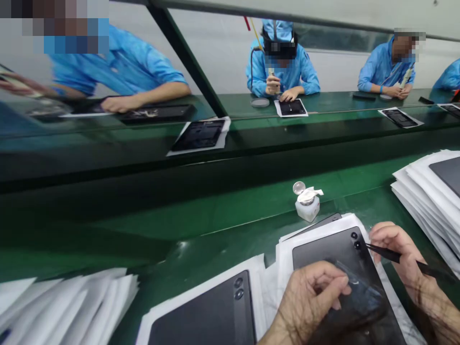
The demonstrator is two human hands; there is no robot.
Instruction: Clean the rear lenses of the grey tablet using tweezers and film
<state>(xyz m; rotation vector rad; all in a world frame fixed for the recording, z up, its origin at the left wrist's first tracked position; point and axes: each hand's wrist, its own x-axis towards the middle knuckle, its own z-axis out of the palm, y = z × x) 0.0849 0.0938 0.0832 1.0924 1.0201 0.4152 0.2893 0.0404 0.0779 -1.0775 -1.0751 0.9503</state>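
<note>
Head view: panel [330, 249], lower right. Left hand [311, 299] pinched on apparent clear film [352, 275]; right hand [404, 258] closed round tweezers [390, 254], tips at lenses [357, 245]. Both lenses present; tweezer work judged unfinished.

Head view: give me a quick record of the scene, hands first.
left hand: above the nearer tablet, fingertips together, seemingly pinching clear film
right hand: holding black tweezers, tips by the camera lenses
second tablet: left of the first, lenses up, on white paper
bottle: beyond the tablets, lid open
paper stacks: left and right
co-workers: across the bench, blue sleeves
</note>
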